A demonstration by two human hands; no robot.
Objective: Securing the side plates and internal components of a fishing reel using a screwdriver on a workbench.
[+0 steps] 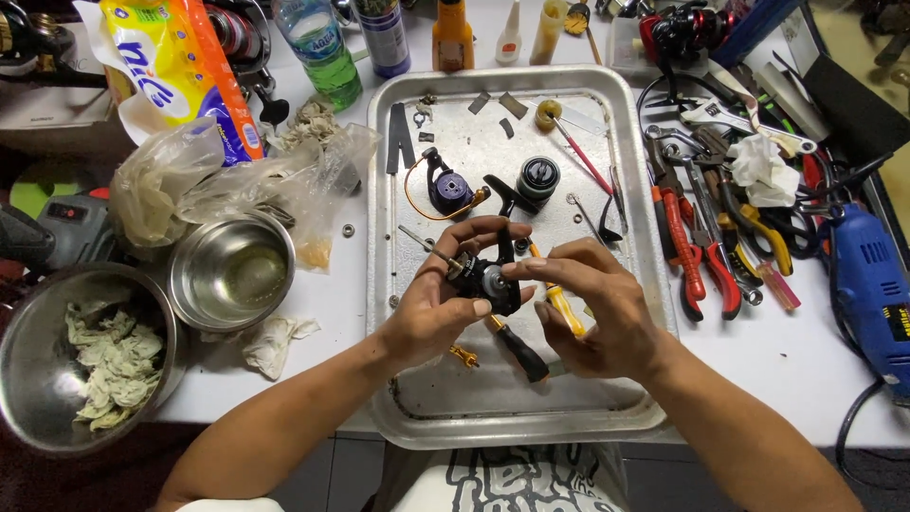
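My left hand grips a small black reel body over the metal tray. My right hand touches the same black body with fingertips from the right; a yellow-handled tool lies under its fingers. A black-handled screwdriver lies on the tray just below the hands. On the tray farther back sit a dark blue reel part with an orange wire, a black round spool, and a small brass piece near my left wrist.
Pliers with red handles, wrenches and a white rag lie right of the tray; a blue power tool at far right. Two steel bowls, plastic bags, a yellow packet and bottles stand at left and back.
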